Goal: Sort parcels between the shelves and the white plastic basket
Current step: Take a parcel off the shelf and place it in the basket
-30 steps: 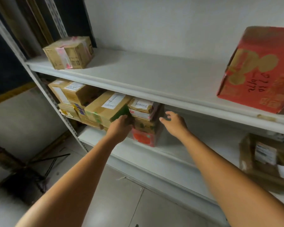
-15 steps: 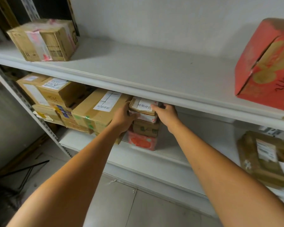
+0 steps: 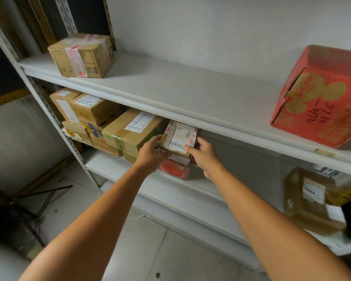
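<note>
A small parcel with a white label (image 3: pixel 178 138) tops a short stack on the lower shelf (image 3: pixel 190 197), tilted toward me. My left hand (image 3: pixel 150 153) grips its left side and my right hand (image 3: pixel 203 155) grips its right side. Under it sit a small brown box, mostly hidden, and a red parcel (image 3: pixel 173 171). To the left stands a long cardboard box (image 3: pixel 132 132) with a white label. No white basket is in view.
The upper shelf (image 3: pixel 170 92) carries a taped brown box (image 3: pixel 83 55) at the left and a large red carton (image 3: pixel 320 98) at the right. More brown boxes (image 3: pixel 85 114) crowd the lower shelf's left end; a blurred brown parcel (image 3: pixel 310 199) lies at its right.
Both hands closed in on the top small parcel, took hold of its sides and tilted it forward off the stack. The view shifted slightly.
</note>
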The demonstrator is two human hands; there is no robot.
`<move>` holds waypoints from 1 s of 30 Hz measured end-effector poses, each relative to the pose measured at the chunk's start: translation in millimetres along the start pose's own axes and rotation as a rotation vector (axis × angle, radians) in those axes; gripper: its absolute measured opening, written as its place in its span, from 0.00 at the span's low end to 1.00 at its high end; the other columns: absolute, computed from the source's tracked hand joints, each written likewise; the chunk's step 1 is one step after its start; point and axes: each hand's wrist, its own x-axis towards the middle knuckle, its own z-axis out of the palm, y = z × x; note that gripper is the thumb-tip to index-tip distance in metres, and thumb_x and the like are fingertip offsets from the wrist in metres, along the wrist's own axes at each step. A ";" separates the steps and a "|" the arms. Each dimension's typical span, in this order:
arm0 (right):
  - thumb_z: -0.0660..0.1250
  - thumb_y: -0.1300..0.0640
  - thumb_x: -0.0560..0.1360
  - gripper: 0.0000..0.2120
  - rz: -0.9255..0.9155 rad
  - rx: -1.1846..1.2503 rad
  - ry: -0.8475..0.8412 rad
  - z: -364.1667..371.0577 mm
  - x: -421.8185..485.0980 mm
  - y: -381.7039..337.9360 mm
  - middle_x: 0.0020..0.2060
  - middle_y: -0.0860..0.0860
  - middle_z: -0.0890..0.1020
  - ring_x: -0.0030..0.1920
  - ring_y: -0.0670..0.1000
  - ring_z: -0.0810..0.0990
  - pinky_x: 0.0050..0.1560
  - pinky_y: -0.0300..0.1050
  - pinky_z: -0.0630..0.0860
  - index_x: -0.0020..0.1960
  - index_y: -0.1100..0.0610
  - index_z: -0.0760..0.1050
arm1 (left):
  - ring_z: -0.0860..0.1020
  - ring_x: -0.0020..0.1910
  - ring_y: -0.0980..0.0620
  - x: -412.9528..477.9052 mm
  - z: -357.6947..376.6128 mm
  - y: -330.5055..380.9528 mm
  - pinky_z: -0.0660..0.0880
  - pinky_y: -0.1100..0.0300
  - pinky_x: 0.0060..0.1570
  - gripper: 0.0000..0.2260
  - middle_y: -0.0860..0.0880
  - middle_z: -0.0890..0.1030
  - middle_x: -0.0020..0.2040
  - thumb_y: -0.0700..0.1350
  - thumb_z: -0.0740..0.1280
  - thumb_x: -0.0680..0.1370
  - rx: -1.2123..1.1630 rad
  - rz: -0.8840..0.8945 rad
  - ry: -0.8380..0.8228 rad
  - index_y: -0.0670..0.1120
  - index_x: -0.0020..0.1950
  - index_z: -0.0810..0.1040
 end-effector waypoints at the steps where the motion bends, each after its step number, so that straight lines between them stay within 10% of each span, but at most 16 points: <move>1: 0.71 0.59 0.76 0.18 -0.013 -0.011 -0.022 -3.4 -9.2 1.7 0.58 0.49 0.82 0.57 0.51 0.81 0.55 0.55 0.81 0.65 0.50 0.76 | 0.79 0.58 0.48 -14.1 2.8 2.9 0.81 0.48 0.51 0.27 0.49 0.79 0.59 0.35 0.72 0.73 0.009 0.003 0.005 0.49 0.70 0.70; 9: 0.71 0.61 0.75 0.15 -0.073 0.000 -0.249 -22.0 -85.5 6.0 0.54 0.46 0.83 0.51 0.47 0.84 0.45 0.46 0.83 0.51 0.40 0.76 | 0.77 0.60 0.49 -134.8 20.7 29.3 0.79 0.56 0.55 0.29 0.51 0.76 0.61 0.34 0.71 0.74 -0.038 -0.046 0.129 0.47 0.73 0.68; 14: 0.71 0.61 0.75 0.17 -0.097 -0.006 -0.397 2.4 -112.2 -8.7 0.54 0.44 0.84 0.54 0.47 0.83 0.47 0.50 0.83 0.55 0.40 0.77 | 0.80 0.56 0.51 -177.9 -5.5 33.1 0.80 0.64 0.45 0.31 0.46 0.77 0.65 0.33 0.71 0.73 -0.154 -0.112 0.207 0.46 0.74 0.66; 19: 0.71 0.60 0.76 0.18 -0.142 -0.037 -0.495 58.8 -128.7 -26.1 0.42 0.31 0.81 0.44 0.33 0.81 0.38 0.33 0.78 0.61 0.43 0.75 | 0.84 0.50 0.54 -200.4 -62.9 22.6 0.81 0.60 0.44 0.24 0.52 0.84 0.52 0.41 0.72 0.73 -0.222 -0.151 0.350 0.49 0.68 0.72; 30: 0.70 0.63 0.76 0.27 -0.228 -0.125 -0.768 177.8 -149.2 -36.7 0.65 0.49 0.79 0.64 0.51 0.78 0.56 0.55 0.81 0.72 0.51 0.68 | 0.83 0.48 0.58 -253.5 -143.8 -20.3 0.80 0.64 0.44 0.25 0.60 0.84 0.46 0.41 0.73 0.74 -0.150 -0.132 0.612 0.63 0.64 0.71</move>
